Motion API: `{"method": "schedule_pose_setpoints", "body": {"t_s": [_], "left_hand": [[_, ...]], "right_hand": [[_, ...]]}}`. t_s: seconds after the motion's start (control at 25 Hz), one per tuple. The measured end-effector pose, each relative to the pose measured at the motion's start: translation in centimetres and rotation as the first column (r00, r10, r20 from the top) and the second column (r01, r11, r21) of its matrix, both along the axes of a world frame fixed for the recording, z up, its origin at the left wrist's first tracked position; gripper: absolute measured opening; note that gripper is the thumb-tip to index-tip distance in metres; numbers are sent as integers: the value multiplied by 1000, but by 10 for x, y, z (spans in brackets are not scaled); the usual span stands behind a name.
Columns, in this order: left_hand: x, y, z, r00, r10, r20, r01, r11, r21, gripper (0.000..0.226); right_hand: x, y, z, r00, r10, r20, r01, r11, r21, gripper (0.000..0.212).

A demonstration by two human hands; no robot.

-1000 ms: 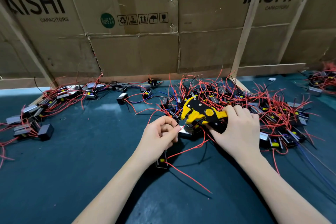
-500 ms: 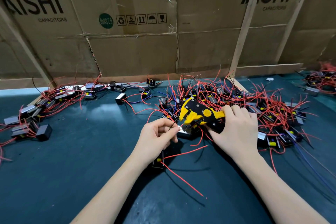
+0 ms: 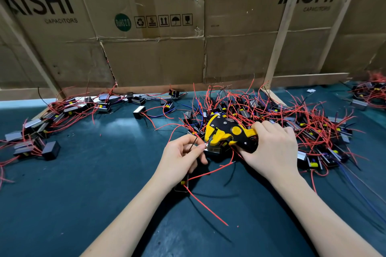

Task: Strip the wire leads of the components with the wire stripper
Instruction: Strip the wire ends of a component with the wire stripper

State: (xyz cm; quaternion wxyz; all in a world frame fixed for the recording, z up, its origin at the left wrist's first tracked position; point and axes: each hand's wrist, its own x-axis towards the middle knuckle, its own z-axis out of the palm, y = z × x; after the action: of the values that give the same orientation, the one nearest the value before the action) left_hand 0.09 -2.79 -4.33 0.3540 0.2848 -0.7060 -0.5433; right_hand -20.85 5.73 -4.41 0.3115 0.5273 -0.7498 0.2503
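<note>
Head view shows me my right hand (image 3: 273,152) wrapped round the handles of the yellow-and-black wire stripper (image 3: 227,134), whose jaws point left toward my left hand (image 3: 181,156), and that hand pinches a thin wire lead (image 3: 205,144) right at the jaws while a component (image 3: 182,184) with red leads sits under its wrist. Behind and right of the hands, a tangled pile of components (image 3: 292,123) with red leads spreads toward the table's (image 3: 83,194) far edge, and a second pile (image 3: 41,127) lies near its left edge below the cardboard wall (image 3: 156,54).
</note>
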Motion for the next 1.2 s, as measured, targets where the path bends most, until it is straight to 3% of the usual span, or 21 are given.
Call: {"method": "schedule_pose_setpoints", "body": {"t_s": [0.52, 0.68, 0.84, 0.96, 1.2], "left_hand": [[2, 0, 2, 1000, -2, 29, 1, 1000, 27, 10], [8, -5, 6, 996, -86, 40, 83, 995, 55, 11], [19, -12, 7, 978, -206, 33, 201, 973, 117, 25], [19, -12, 4, 970, -237, 53, 225, 959, 170, 33], [16, -15, 5, 974, -69, 217, 104, 982, -155, 18]], "right_hand": [[4, 1, 2, 999, 21, 28, -23, 997, 78, 45], [4, 2, 7, 990, -87, 107, 67, 981, 181, 46], [-4, 4, 6, 991, -84, 108, 81, 996, 38, 50], [-11, 5, 2, 986, -136, 96, 132, 990, 47, 54], [-12, 2, -2, 980, -129, 153, 126, 992, 28, 54]]}}
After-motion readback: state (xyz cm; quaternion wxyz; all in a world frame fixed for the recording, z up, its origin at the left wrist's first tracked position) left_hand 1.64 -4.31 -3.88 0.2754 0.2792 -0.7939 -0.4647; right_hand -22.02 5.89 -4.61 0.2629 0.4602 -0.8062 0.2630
